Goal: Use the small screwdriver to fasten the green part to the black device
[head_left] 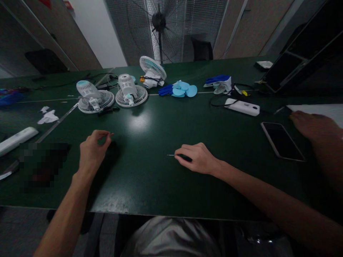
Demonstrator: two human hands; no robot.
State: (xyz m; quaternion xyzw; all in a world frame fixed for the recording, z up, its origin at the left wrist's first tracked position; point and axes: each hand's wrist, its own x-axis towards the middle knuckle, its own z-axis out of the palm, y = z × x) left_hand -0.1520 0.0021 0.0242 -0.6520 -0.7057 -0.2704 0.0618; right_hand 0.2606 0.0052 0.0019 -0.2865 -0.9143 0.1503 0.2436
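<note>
Fingers of the right hand (200,159) are clamped on a thin tool (170,155), its metal shaft pointing left near the frame's centre; the left hand (91,153), left of centre, pinches a tiny item (112,134), too small to identify. White fans (127,84) sit upper left on the green worktop (150,189).

Left of centre, the left hand (93,151) is pinching thumb to fingertip, while near centre the right hand (199,159) is curling, 2 bare forearms (66,210) slanting toward the lower corners.
</note>
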